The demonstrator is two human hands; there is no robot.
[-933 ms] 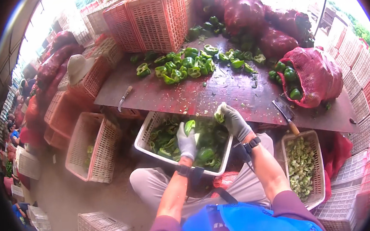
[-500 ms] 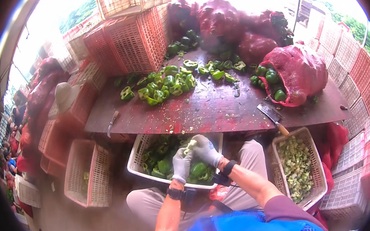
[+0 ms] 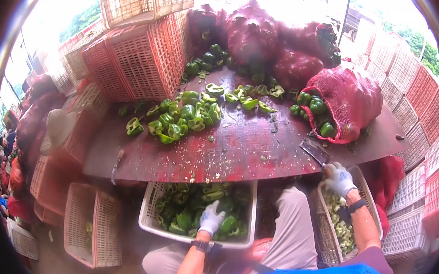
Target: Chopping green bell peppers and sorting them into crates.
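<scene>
My left hand (image 3: 211,219), in a pale work glove, rests over green bell peppers (image 3: 184,220) in the white crate (image 3: 142,213) before my lap; its fingers are apart and no held piece shows. At the table's front edge, my right hand (image 3: 340,178), gloved too, closes around the handle of a cleaver (image 3: 314,151). The blade lies flat on the table and the hand covers most of the handle. Below that hand, pale cut pepper cores (image 3: 344,232) fill a narrower crate (image 3: 330,246).
Cut green peppers (image 3: 185,116) lie heaped on the dark red table (image 3: 241,156). A curved knife (image 3: 115,167) is at its left edge. A red mesh sack (image 3: 352,99) spills whole peppers on the right. Stacked crates (image 3: 138,61) stand behind; another crate (image 3: 104,231) is left.
My hands have parted. The right went from the pale core they held together to the cleaver's handle; the left sank toward the peppers. The whole view has shifted slightly.
</scene>
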